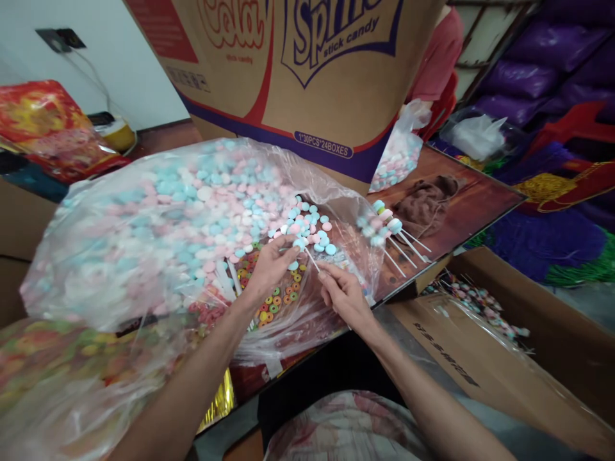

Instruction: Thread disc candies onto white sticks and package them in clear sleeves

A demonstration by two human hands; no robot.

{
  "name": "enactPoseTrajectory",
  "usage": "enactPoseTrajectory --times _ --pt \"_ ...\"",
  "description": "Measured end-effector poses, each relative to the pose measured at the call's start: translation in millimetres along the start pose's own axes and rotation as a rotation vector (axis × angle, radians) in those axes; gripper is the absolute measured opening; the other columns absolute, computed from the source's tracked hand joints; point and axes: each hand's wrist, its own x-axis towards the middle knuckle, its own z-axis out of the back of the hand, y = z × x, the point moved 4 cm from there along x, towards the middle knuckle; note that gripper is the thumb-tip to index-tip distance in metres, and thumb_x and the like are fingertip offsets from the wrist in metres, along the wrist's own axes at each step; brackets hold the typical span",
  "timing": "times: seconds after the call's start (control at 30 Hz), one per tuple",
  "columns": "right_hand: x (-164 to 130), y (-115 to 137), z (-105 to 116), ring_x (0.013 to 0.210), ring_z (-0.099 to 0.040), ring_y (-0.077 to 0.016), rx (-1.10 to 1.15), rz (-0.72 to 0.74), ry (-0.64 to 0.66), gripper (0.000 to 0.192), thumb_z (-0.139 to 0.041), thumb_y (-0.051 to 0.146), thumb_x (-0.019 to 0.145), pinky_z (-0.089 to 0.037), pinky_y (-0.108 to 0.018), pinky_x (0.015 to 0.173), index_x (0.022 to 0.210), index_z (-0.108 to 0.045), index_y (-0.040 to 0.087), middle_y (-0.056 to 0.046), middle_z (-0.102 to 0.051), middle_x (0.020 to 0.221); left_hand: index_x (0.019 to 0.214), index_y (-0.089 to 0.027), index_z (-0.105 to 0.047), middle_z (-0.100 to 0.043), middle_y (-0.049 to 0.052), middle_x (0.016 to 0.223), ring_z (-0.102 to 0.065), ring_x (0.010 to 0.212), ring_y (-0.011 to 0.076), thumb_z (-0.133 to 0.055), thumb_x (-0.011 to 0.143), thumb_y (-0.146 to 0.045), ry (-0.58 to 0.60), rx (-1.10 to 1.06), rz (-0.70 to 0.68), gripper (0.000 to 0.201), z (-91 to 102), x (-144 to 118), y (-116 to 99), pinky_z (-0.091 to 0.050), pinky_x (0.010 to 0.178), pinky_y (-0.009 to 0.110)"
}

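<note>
My right hand pinches a thin white stick that slants up to the left. At its upper end is a pale blue marshmallow, held between the thumb and fingers of my left hand. Just beyond my hands lie loose pink and blue marshmallows, spilling from a large clear plastic bag. Coloured ring gummies lie below and between my hands. Spare white sticks rest left of my left wrist. Several filled marshmallow skewers lie at the right.
A big printed carton stands at the back. A brown cloth lies on the table's right part. Below the table edge, an open cardboard box contains skewers. A bag of gummies sits front left. Behind the carton, a person's pink sleeve shows.
</note>
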Motion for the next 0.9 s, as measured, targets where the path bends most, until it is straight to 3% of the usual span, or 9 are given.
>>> enactPoseTrajectory --times 0.13,0.27,0.4,0.5,0.63,0.73,0.9 --pt "3.0 -5.6 -6.4 0.043 -0.038 -0.0101 -0.043 0.058 0.028 0.038 -0.053 0.039 0.095 -0.032 -0.023 0.045 0.121 -0.072 0.019 0.007 -0.046 0.048 0.092 -0.016 -0.068 -0.071 0.003 0.08 -0.062 0.069 0.0132 -0.076 0.071 -0.042 -0.013 -0.083 -0.089 0.035 -0.9 -3.9 2.3 -0.049 0.065 0.025" --pt "5.1 -14.7 -5.6 0.043 -0.04 -0.0115 -0.095 0.061 0.021 0.035 -0.053 0.039 0.095 -0.031 -0.024 0.046 0.118 -0.073 0.02 0.007 -0.045 0.048 0.101 -0.017 -0.07 -0.074 0.004 0.089 -0.065 0.079 0.0156 -0.072 0.077 -0.037 -0.035 -0.044 -0.158 0.031 -2.2 -2.2 14.1 -0.052 0.077 0.029" --pt "5.0 -13.1 -6.6 0.044 -0.04 -0.0122 -0.125 0.044 0.029 0.031 -0.051 0.041 0.096 -0.031 -0.024 0.046 0.098 -0.074 0.021 0.006 -0.046 0.048 0.109 -0.016 -0.071 -0.076 0.007 0.098 -0.068 0.092 0.021 -0.064 0.083 -0.035 -0.119 0.185 -0.242 0.032 -0.9 -6.3 23.4 -0.053 0.088 0.036" --pt "1.8 -7.0 -9.9 0.046 -0.04 -0.0127 -0.135 0.045 -0.008 0.031 -0.052 0.042 0.094 -0.03 -0.024 0.046 0.077 -0.067 0.021 0.005 -0.044 0.048 0.108 -0.019 -0.073 -0.076 0.007 0.102 -0.068 0.097 0.0222 -0.057 0.089 -0.031 -0.192 0.417 -0.363 0.027 -2.5 -18.9 18.6 -0.052 0.091 0.037" --pt "-8.7 -4.3 -15.7 0.047 -0.039 -0.0126 -0.114 0.03 -0.052 0.031 -0.051 0.042 0.093 -0.031 -0.024 0.046 0.072 -0.06 0.021 0.005 -0.044 0.049 0.109 -0.022 -0.074 -0.074 0.006 0.098 -0.067 0.09 0.0198 -0.051 0.094 -0.025 -0.242 0.61 -0.504 0.027 -8.1 -43.6 7.5 -0.053 0.084 0.033" --pt "-19.6 -5.7 -21.7 0.047 -0.038 -0.0122 -0.105 0.014 -0.03 0.031 -0.049 0.043 0.094 -0.03 -0.024 0.047 0.073 -0.057 0.022 0.006 -0.042 0.05 0.113 -0.022 -0.073 -0.073 0.006 0.097 -0.067 0.084 0.0183 -0.049 0.095 -0.022 -0.273 0.664 -0.492 0.029 -11.3 -62.6 7.8 -0.054 0.08 0.032" --pt "-33.8 -8.9 -27.3 0.049 -0.035 -0.0112 -0.12 -0.007 -0.007 0.033 -0.048 0.041 0.095 -0.027 -0.024 0.046 0.068 -0.046 0.023 0.006 -0.039 0.052 0.119 -0.023 -0.07 -0.072 0.008 0.108 -0.068 0.101 0.0207 -0.046 0.098 -0.022 -0.236 0.63 -0.427 0.033 -23.0 -96.8 20.3 -0.055 0.09 0.034"
